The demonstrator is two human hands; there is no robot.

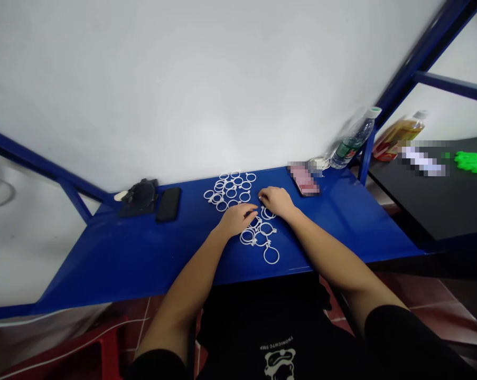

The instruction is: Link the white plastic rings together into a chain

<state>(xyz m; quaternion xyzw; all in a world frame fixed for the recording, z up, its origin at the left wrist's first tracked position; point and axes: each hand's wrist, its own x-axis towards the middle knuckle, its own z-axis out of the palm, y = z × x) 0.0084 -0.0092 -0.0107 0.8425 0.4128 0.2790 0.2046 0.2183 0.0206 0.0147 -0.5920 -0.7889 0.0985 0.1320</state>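
Thin white rings with small tabs are spread over a blue table (123, 258) in two loose groups. The far group (218, 199) is gathered toward the wall, beyond the left hand (238, 217); the near group (261, 230) is scattered between the forearms, some rings overlapping. The left hand is held with thumb and fingers bent close together; the right hand (277, 200) is curled just above a few near rings. Whether a ring is gripped by either hand cannot be told. The work seems partway along: no ring looks joined to anything, and which group is finished is not shown.
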